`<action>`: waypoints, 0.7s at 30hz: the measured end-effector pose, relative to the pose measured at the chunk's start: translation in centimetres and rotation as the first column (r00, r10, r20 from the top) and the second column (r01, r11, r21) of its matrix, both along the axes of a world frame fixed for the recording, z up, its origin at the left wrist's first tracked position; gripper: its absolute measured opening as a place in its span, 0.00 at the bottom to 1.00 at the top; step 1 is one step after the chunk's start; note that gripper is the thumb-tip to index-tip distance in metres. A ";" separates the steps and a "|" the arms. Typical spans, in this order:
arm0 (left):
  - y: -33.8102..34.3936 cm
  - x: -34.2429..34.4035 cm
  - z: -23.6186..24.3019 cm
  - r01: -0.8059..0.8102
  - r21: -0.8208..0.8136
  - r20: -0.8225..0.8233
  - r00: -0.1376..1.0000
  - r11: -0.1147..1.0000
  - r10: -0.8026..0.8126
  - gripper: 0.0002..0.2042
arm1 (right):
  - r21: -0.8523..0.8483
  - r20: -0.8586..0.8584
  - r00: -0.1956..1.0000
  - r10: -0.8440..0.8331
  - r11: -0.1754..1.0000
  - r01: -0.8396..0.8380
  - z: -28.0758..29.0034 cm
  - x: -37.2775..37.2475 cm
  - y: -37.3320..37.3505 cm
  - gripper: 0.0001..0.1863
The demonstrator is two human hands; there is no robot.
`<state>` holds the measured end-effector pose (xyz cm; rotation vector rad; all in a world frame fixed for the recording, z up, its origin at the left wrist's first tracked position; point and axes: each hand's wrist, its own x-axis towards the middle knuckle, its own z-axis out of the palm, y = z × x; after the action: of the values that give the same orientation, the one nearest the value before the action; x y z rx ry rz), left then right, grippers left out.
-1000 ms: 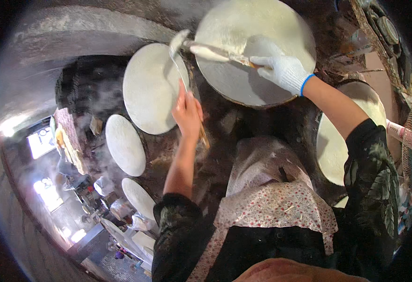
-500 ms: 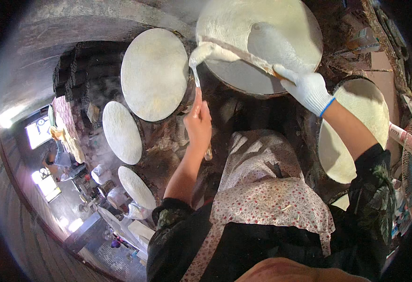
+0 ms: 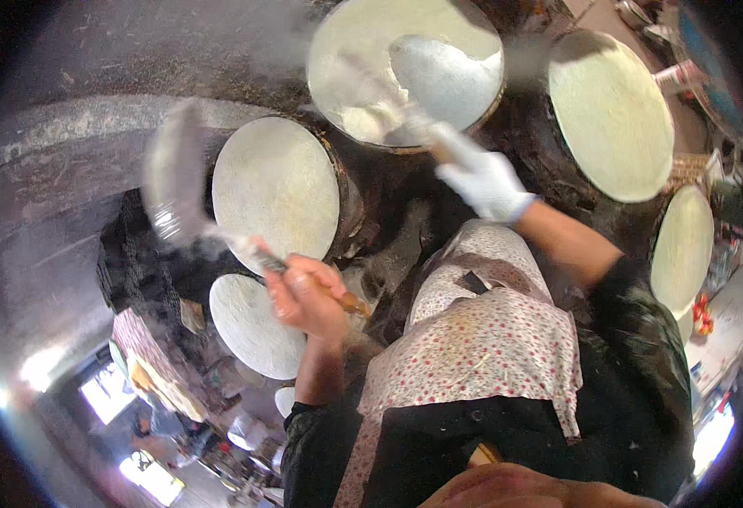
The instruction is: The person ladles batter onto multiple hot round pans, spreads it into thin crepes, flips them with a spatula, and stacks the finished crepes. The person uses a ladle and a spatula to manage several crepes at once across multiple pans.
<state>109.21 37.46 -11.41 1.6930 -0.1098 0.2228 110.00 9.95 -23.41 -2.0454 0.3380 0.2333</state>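
My left hand [image 3: 308, 296] is closed round the wooden handle of a broad-bladed scraper [image 3: 176, 178]. The blade, smeared by motion, points up and left past the nearest pale round flatbread [image 3: 278, 190]. In a white knit glove, my right hand [image 3: 483, 179] grips a flat wooden spreader [image 3: 409, 120], also blurred. Its far end lies over the round griddle [image 3: 452, 85] at the top. Pale batter [image 3: 346, 42] coats much of that griddle, with a lump of it near the spreader. A bare grey patch shows on its right side.
More round griddles bear pale sheets: one at lower left [image 3: 257, 326], one at upper right [image 3: 613, 114] and one at far right [image 3: 683, 250]. A curved grey wall [image 3: 58, 144] rises at the left. Steam drifts above. A floral apron [image 3: 490, 339] covers my front.
The view has turned, bringing more griddles in at the right. My left hand has swung the scraper left, away from the spreader. My right hand has drawn the spreader nearer to me.
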 end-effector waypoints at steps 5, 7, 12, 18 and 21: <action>1.9 -1.1 4.5 0.003 -0.177 0.001 1.000 0.984 -0.003 0.35 | 0.142 0.173 0.971 0.163 0.972 -0.188 -2.4 6.7 15.9 0.33; 3.2 -2.1 5.0 0.013 -0.182 -0.049 0.999 0.983 -0.022 0.33 | 0.018 0.317 0.943 0.100 0.994 -0.112 -2.9 7.4 17.5 0.33; 7.4 -3.9 3.5 0.004 -0.227 -0.168 0.985 0.974 -0.043 0.30 | -0.168 0.071 0.973 -0.222 0.958 0.231 -4.4 2.5 13.3 0.35; 9.7 -5.5 0.6 0.024 -0.275 -0.286 0.952 0.961 -0.106 0.25 | 0.021 0.158 0.923 -0.351 0.936 0.353 -5.0 1.7 14.5 0.38; 10.0 -6.0 -0.5 0.058 -0.294 -0.346 0.924 0.954 -0.163 0.20 | -0.187 0.203 0.976 -0.083 0.975 0.122 -4.5 2.6 15.1 0.38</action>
<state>103.21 47.50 -11.95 1.4135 0.1017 -0.1626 112.58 25.03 -27.92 -2.2184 0.3561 -0.0672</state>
